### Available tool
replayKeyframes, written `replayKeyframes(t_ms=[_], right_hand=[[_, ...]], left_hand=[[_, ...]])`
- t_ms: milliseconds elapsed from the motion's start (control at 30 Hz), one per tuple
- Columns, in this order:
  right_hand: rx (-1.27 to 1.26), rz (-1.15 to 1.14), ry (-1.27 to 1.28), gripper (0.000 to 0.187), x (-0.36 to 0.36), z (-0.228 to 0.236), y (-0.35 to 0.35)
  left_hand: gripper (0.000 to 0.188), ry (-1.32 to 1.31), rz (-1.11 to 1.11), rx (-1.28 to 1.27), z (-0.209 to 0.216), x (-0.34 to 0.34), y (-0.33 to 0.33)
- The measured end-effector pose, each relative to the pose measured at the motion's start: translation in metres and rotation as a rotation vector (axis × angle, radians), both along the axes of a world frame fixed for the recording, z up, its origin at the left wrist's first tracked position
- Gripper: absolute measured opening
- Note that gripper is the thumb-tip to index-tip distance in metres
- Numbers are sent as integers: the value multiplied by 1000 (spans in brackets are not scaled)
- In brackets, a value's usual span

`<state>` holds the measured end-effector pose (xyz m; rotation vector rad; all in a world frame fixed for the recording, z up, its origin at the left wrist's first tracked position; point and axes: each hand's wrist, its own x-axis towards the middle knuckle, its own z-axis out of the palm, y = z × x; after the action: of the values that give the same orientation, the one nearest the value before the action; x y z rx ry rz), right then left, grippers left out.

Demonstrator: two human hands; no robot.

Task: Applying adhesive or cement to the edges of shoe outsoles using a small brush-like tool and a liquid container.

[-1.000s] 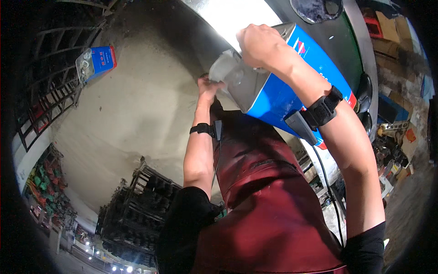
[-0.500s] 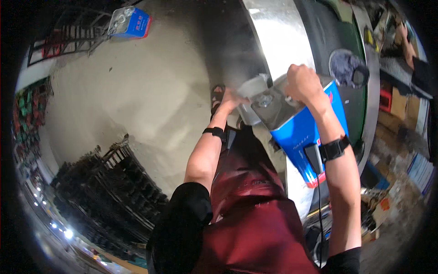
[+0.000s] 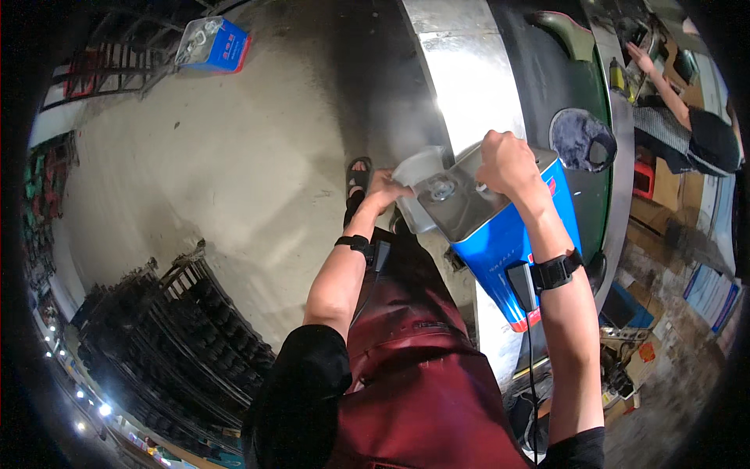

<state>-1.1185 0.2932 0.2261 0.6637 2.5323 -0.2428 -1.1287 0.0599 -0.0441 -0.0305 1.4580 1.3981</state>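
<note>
My right hand [image 3: 509, 166] is closed around the handle on top of a tall rectangular blue tin can [image 3: 500, 250] with a red lower band. The can leans toward my left, partly over the bench's metal edge. Its round spout [image 3: 441, 187] faces a translucent plastic container [image 3: 420, 217]. My left hand [image 3: 383, 190] grips that container by its side, close against the can's top. Whether liquid is running between the two cannot be made out.
A grey-black fuzzy piece [image 3: 569, 141] with a round opening and an olive boot-shaped piece [image 3: 572, 37] lie on the dark belt. Another person [image 3: 676, 129] works beyond it. Black racks [image 3: 172, 328] stand at left; another blue can [image 3: 223, 45] sits on the floor.
The view has shifted slightly, so most things sit further left. Both hands keep their holds on the can and the container. The other person's arm has moved.
</note>
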Motion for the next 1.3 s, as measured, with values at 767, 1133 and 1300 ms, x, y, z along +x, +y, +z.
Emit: replayKeyframes(t_ms=[767,1133,1300], right_hand=[[-11,79,-244,30,-14,42,-8],[-34,78,-133,25,-6,63,-6],[-11,76,32,22,5,50,-4]], left_hand=[[40,-63,39,38,-23,-10,-2],[35,36,-13,2,19,-28,-1],[33,66,5,-56,38,-24,0]])
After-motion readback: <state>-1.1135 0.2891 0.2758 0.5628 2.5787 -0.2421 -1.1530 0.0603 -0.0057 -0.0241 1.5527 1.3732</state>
